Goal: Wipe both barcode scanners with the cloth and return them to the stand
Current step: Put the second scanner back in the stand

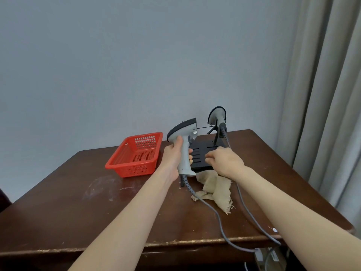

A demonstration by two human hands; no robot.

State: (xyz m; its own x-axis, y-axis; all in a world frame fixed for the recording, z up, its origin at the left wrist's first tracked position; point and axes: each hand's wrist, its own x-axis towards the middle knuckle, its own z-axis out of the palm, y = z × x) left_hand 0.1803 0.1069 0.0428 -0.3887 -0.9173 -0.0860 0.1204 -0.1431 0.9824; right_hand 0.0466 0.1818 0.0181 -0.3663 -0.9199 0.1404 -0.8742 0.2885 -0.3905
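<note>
My left hand (176, 155) grips the handle of a grey barcode scanner (184, 137), held upright above the table with its cable trailing down toward me. A second grey scanner (217, 116) hangs on the black stand (203, 153) at the back right. My right hand (224, 160) hovers over the stand's base with fingers loosely curled and apart, holding nothing. A beige frayed cloth (214, 187) lies crumpled on the table below my right wrist, partly under the scanner's cable.
A red perforated plastic basket (136, 155) stands left of the stand, with nothing in it. Two grey cables (242, 204) run across the brown table (78, 202) to its front right edge. A curtain hangs at the right, a wall behind.
</note>
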